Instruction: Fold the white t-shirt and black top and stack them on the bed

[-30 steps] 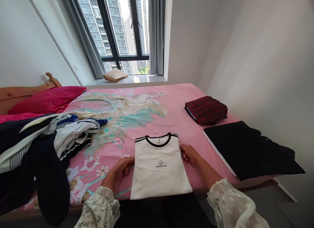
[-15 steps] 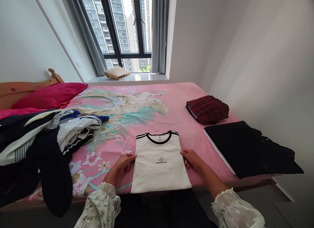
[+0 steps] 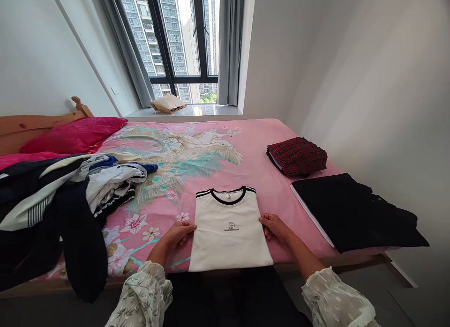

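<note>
A white T-shirt (image 3: 230, 247) with a black collar, dark shoulder stripes and a small chest print lies folded into a near rectangle at the bed's front edge. At its left edge, my left hand (image 3: 179, 234) pinches the fabric between thumb and fingers. My right hand (image 3: 275, 227) grips the opposite edge at about the same height. Both hands are closed, and the lower fingers curl partly out of sight. The shirt lies flat, collar pointing away from me.
Loose clothes (image 3: 70, 196) are heaped on the left of the pink bedsheet (image 3: 260, 153), hanging over the front edge. To the right lie folded black clothes (image 3: 351, 212) and a red plaid garment (image 3: 298, 156). A red pillow (image 3: 77, 134) rests by the wooden headboard (image 3: 38, 125).
The view has shifted slightly. Both hands keep their hold on the shirt's edges, and the shirt lies almost exactly as before.
</note>
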`<state>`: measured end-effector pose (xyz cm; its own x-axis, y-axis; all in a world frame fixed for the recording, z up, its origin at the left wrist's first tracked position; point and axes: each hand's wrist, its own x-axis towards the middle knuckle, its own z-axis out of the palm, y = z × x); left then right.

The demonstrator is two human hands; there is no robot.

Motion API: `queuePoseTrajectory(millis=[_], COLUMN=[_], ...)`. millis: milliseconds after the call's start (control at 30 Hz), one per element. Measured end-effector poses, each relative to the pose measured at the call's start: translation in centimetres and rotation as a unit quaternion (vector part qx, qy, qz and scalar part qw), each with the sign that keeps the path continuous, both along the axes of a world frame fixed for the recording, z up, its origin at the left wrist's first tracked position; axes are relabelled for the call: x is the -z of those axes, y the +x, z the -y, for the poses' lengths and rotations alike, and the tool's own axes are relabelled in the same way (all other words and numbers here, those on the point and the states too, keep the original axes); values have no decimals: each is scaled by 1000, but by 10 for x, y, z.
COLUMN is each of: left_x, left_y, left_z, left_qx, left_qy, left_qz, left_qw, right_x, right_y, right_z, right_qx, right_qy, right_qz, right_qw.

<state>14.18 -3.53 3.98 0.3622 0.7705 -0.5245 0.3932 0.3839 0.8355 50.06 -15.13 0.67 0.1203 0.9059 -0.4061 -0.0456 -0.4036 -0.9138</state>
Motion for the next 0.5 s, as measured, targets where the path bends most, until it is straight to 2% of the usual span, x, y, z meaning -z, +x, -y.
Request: queuePoseTrajectory(millis=[100, 500], left_x=[-1, -5], left_y=[2, -1], left_z=[4, 25], left_qx=[-20, -14], left_qy=[17, 28], left_qz=[-8, -25], left_qw=[1000, 999], right_x=[-2, -1], right_y=[-2, -7], right_z=[3, 20], right_qx=[3, -2], right_qy=[-1, -17], right_qz=[8, 8], right_qw=[1000, 1000])
